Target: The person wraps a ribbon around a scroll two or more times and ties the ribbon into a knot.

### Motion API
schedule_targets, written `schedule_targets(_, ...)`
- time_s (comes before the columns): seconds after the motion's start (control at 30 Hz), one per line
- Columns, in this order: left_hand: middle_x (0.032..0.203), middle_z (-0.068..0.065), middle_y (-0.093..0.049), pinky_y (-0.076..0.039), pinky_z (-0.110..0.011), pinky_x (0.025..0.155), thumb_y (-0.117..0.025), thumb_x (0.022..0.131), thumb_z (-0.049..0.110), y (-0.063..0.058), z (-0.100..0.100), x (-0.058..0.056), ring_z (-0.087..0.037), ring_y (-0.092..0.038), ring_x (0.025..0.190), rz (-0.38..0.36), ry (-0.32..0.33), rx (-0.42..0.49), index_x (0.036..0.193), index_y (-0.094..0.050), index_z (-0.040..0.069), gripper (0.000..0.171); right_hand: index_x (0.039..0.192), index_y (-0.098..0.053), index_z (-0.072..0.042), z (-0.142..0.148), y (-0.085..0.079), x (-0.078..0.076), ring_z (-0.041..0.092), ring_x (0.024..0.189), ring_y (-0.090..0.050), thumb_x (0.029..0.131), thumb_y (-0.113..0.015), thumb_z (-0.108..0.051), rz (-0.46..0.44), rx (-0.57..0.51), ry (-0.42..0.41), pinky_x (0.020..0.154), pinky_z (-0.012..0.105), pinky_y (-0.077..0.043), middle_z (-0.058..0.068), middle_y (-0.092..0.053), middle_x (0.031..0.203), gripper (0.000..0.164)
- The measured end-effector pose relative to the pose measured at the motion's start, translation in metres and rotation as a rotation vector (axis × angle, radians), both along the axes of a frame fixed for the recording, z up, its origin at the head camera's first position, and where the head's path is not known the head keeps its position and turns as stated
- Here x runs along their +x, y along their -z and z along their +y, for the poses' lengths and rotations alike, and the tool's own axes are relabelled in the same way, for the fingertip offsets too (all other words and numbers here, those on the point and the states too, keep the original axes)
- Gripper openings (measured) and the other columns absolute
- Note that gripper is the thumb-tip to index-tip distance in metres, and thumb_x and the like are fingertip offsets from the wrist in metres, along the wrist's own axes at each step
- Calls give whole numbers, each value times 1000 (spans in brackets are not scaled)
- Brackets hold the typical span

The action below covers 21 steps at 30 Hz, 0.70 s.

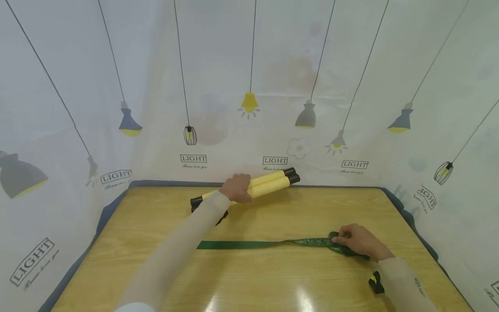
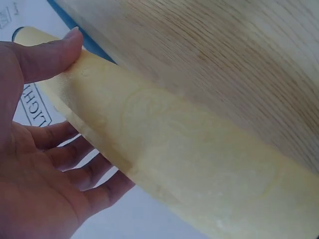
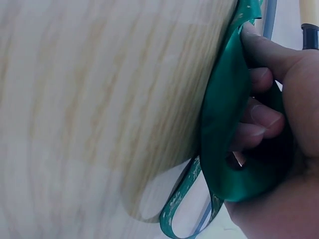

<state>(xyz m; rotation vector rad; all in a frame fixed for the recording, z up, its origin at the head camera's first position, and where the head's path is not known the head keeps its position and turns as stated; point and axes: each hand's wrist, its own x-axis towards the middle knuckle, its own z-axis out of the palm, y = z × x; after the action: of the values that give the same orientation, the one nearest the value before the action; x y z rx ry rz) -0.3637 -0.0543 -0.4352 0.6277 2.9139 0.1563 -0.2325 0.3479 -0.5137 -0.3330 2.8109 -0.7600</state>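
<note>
My left hand [image 1: 237, 189] grips a pair of yellow tubes [image 1: 273, 185] with black ends, lying side by side near the table's back edge. In the left wrist view the thumb lies over one tube [image 2: 174, 144] and the fingers bend along its other side. Some black material [image 1: 222, 218] shows below the tubes, partly hidden by the sleeve. At the right, my right hand [image 1: 359, 239] pinches a green ribbon [image 1: 241, 245] between thumb and fingers. The ribbon stretches leftward across the table; in the right wrist view, a loop of ribbon [image 3: 224, 109] curves round the fingers.
A small black and yellow item [image 1: 376, 284] lies beside the right sleeve, partly covered by it. The wooden table [image 1: 304, 277] has dark blue edging [image 1: 111, 208]. White sheets [image 1: 218, 65] printed with hanging lamps enclose the table at the back and sides.
</note>
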Motion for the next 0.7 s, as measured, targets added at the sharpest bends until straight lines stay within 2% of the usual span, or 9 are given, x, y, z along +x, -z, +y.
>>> schedule_targets(0.2, 92, -3, -55, -46, -32, 67, -76, 78, 44, -7, -10, 12, -18, -52, 79, -20, -3, 57, 111, -51, 10, 54, 81, -62, -15, -1, -2, 0, 15, 62, -45, 94, -65, -40, 1, -1, -1, 59, 31, -39, -3, -53, 70, 28)
schedule_targets(0.37, 90, -4, -54, -46, -31, 66, -77, 76, 50, -15, -18, 31, -17, -51, 77, -53, -11, 95, 111, -50, 8, 61, 81, -62, -16, -2, -4, 2, 14, 62, -45, 93, -64, -41, 5, 13, -2, 59, 30, -39, -3, -53, 71, 29)
schedule_targets(0.57, 89, -6, -54, -47, -28, 59, -76, 76, 52, -17, -23, 51, -17, -55, 73, -101, -83, 178, 115, -49, 6, 66, 82, -62, -15, -3, -6, 3, 15, 62, -44, 94, -65, -40, -5, 10, -1, 59, 31, -39, -2, -53, 72, 28)
schedule_targets(0.7, 88, -7, -55, -48, -28, 57, -78, 74, 53, -18, -24, 66, -18, -55, 72, -124, -153, 266, 113, -49, 3, 70, 81, -62, -15, -5, -6, 3, 15, 62, -44, 94, -65, -38, -4, 10, 7, 59, 30, -39, -2, -53, 71, 27)
